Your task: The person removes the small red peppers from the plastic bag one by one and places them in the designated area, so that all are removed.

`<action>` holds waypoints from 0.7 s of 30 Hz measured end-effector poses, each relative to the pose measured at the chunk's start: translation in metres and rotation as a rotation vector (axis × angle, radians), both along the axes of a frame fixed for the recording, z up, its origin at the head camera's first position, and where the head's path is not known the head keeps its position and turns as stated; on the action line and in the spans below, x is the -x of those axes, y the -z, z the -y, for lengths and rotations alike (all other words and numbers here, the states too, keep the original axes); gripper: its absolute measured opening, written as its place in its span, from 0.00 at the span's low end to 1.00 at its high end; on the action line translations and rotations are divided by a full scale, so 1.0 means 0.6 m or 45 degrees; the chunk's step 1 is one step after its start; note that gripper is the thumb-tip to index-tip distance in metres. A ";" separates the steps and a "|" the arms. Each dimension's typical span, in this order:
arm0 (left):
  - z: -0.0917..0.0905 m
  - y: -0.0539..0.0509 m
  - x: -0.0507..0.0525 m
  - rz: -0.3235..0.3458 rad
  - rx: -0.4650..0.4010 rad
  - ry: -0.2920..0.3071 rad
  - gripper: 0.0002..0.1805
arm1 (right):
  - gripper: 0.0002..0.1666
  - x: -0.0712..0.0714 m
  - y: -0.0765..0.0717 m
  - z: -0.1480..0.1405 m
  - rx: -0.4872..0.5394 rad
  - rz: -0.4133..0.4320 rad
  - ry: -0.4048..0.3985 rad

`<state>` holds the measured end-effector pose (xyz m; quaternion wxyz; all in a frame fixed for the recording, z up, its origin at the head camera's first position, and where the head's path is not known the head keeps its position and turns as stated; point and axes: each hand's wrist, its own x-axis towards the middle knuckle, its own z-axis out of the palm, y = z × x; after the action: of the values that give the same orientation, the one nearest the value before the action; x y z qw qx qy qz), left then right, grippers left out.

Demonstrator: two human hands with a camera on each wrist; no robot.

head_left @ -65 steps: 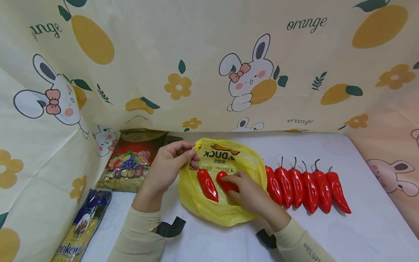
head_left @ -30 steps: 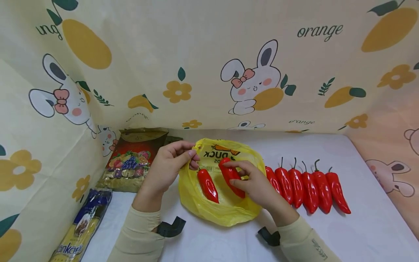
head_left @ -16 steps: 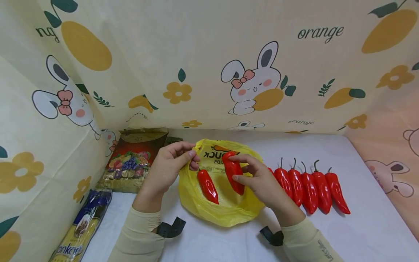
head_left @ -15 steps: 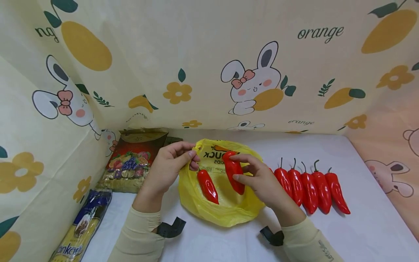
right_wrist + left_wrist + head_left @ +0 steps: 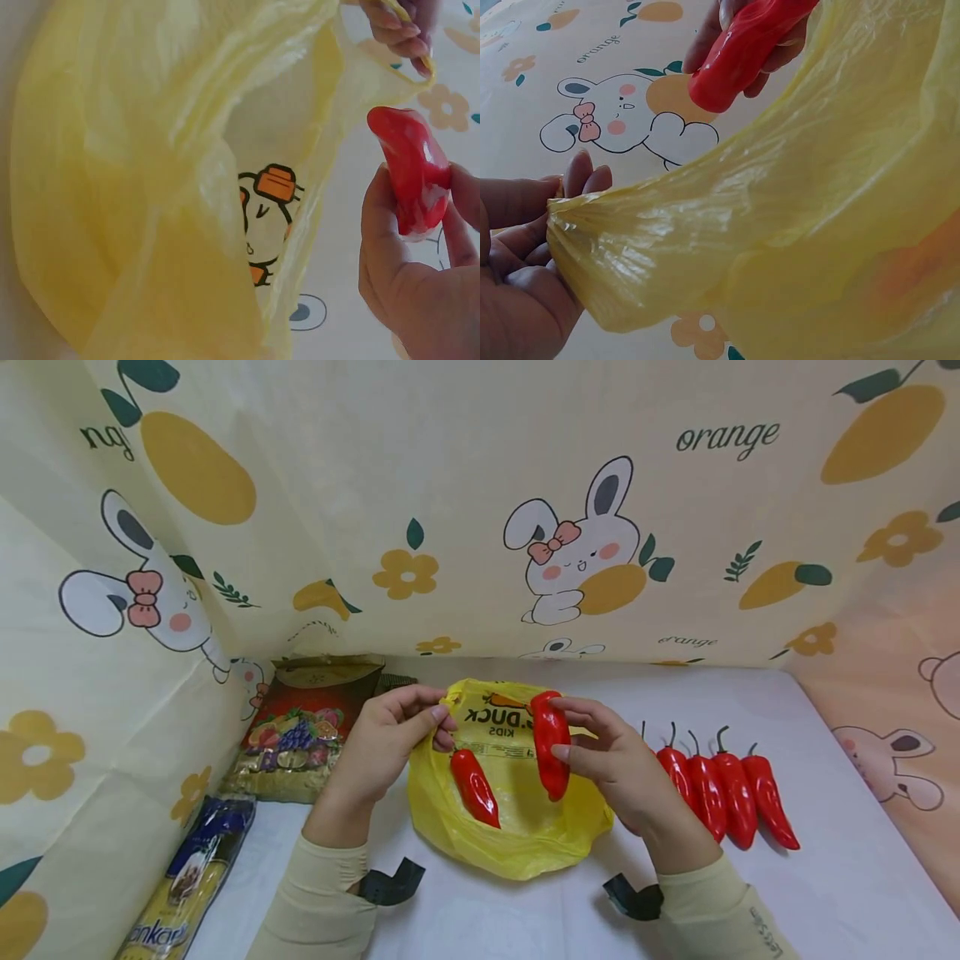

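A yellow plastic bag (image 5: 510, 852) lies with its mouth spread wide, dark lettering showing on its inner wall. My left hand (image 5: 390, 739) pinches the bag's rim at its upper left, stretching that corner in the left wrist view. One red chili pepper (image 5: 474, 789) rests inside the bag. Between the thumb and fingers of my right hand (image 5: 626, 772) is another red chili pepper (image 5: 551, 747), held nearly upright over the bag's right part. The right wrist view shows this held pepper (image 5: 416, 169) clear of the plastic.
Several red peppers (image 5: 735, 802) line up on the white table (image 5: 847, 877) right of the bag, some hidden behind my right hand. At left stand a fruit-printed packet (image 5: 300, 735) and a blue-yellow packet (image 5: 191, 868). A patterned cloth (image 5: 450, 460) forms the back wall.
The right hand has lifted the pepper from the bag's bottom, moved it right and turned it more upright. The left hand keeps its pinch on the rim; the other pepper stays put.
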<state>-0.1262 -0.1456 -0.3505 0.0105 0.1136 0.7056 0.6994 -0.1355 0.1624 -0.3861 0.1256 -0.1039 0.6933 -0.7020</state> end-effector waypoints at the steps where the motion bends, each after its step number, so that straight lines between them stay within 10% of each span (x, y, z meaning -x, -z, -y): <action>1: 0.000 0.000 0.000 0.000 0.000 0.002 0.11 | 0.36 -0.001 -0.001 -0.001 0.000 -0.001 0.006; 21: -0.003 -0.001 -0.003 0.013 0.001 -0.001 0.10 | 0.34 -0.006 -0.007 -0.030 -0.132 -0.077 0.104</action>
<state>-0.1243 -0.1436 -0.3502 0.0139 0.1096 0.7060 0.6995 -0.1321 0.1804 -0.3817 0.0810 -0.0903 0.7358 -0.6663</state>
